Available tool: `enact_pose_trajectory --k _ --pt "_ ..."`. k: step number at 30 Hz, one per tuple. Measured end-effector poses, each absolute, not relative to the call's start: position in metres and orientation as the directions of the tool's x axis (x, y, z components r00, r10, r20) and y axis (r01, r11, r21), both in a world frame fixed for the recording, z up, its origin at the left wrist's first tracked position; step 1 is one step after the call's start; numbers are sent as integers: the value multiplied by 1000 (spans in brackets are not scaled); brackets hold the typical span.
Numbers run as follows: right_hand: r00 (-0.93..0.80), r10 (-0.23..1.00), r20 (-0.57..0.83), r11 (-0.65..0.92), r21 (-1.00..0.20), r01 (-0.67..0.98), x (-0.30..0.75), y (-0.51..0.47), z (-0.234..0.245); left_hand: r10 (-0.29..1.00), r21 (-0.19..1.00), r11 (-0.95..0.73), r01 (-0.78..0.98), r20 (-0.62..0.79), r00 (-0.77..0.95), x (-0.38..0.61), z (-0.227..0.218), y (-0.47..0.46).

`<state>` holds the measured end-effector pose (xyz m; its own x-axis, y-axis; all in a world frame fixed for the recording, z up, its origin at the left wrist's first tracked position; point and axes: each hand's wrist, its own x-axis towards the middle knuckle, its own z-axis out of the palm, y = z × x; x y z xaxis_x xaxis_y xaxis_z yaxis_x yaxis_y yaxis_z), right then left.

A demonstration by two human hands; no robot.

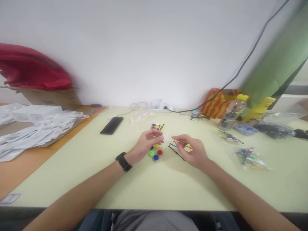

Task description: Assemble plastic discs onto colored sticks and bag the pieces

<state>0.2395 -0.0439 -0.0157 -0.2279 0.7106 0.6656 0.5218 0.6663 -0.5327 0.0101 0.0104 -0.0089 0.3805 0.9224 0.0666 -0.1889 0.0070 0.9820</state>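
My left hand, with a black watch on its wrist, pinches something thin, clear and whitish that looks like plastic. Facing it across a small gap is my right hand, its thumb and fingers drawn together; what they hold, if anything, is too small to make out. Below my left fingers lie round discs, among them a green disc, a red disc and a blue disc. More coloured pieces lie beyond that hand. Black sticks and other coloured strips are partly hidden by my right hand.
A phone lies to the left. Filled clear bags, a clear bottle, a yellow bottle and a striped bag stand or lie right. Glasses and a power strip are near the wall. White straps lie far left.
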Motion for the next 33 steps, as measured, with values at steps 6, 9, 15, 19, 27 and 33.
enact_pose_trajectory --k 6,9,15,19,27,33 --pt "-232 737 635 652 -576 494 240 -42 -16 906 978 -145 -148 192 377 11 -8 7" --pt "-252 775 579 615 -600 512 241 -41 -15 896 981 -162 -109 192 400 12 -8 5" --pt "-314 863 394 487 -815 314 235 -36 -17 825 981 -187 -51 185 533 15 -9 -3" --pt "-338 895 292 349 -929 123 233 -28 -21 810 950 -311 7 261 526 16 -9 -6" --pt "-186 914 360 392 -671 629 280 1 -22 712 613 -689 387 470 523 -1 -13 6" --pt "-6 991 131 12 -42 999 322 13 -25 727 553 -676 487 392 563 -6 -22 13"
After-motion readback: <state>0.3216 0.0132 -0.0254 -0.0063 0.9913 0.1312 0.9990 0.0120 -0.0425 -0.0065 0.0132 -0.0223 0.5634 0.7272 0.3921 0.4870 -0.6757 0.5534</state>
